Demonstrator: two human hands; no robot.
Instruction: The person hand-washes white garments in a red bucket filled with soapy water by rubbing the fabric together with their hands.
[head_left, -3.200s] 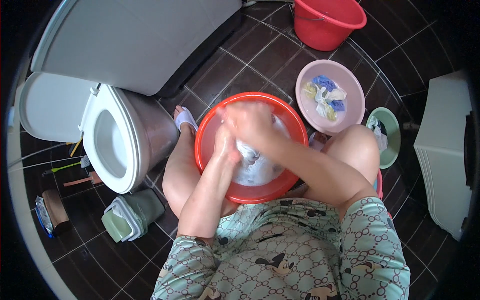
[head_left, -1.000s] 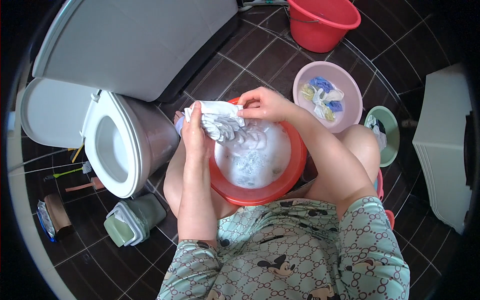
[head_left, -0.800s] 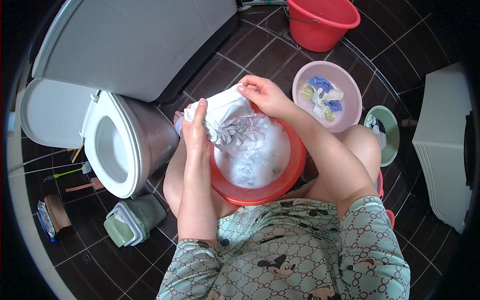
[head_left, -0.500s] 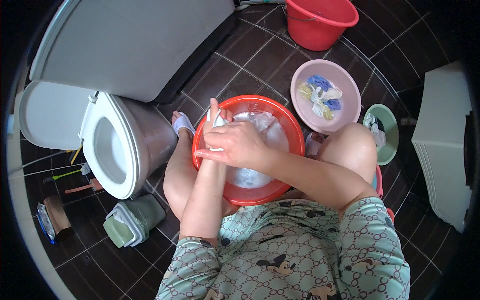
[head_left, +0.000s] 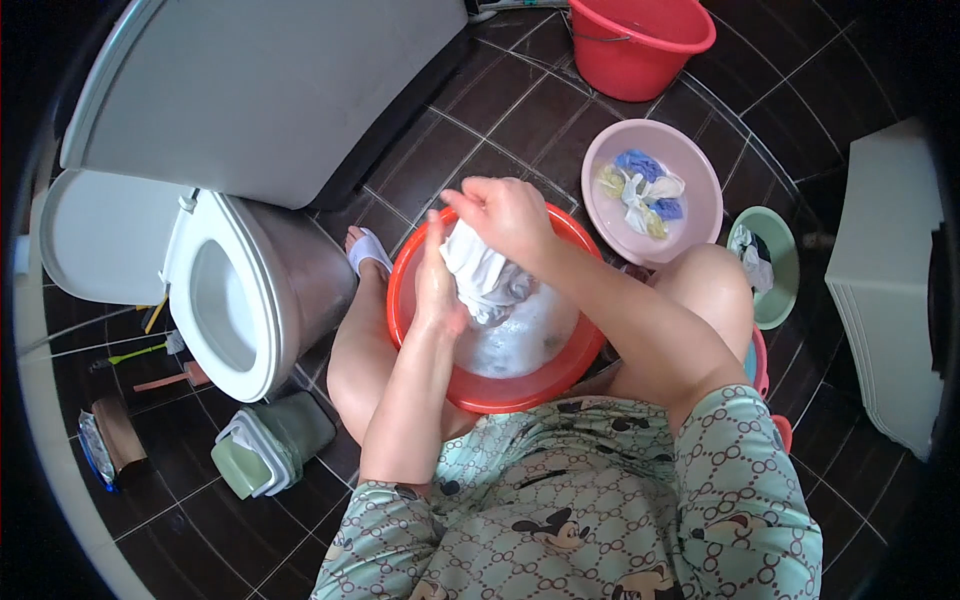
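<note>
A wet white cloth (head_left: 483, 272) hangs bunched between my two hands over a red basin (head_left: 463, 391) of cloudy, sudsy water. My left hand (head_left: 436, 278) holds the cloth's left side, thumb side up, its other fingers largely hidden behind the fabric. From above, my right hand (head_left: 507, 217) grips the upper end of the cloth with bent fingers. The lower folds of the cloth hang down to the water. The basin sits between my legs.
A pink basin (head_left: 705, 205) with blue, yellow and white cloths stands far right. Beside it is a green basin (head_left: 783, 300) with dark and white cloth. A red bucket (head_left: 640, 62) stands at the back. Left are a toilet (head_left: 225, 300) and a small bin (head_left: 290, 430).
My right hand has moved up and away from my left wrist. The white cloth, mostly covered by my hands before, is now lifted into a larger bunch between them.
</note>
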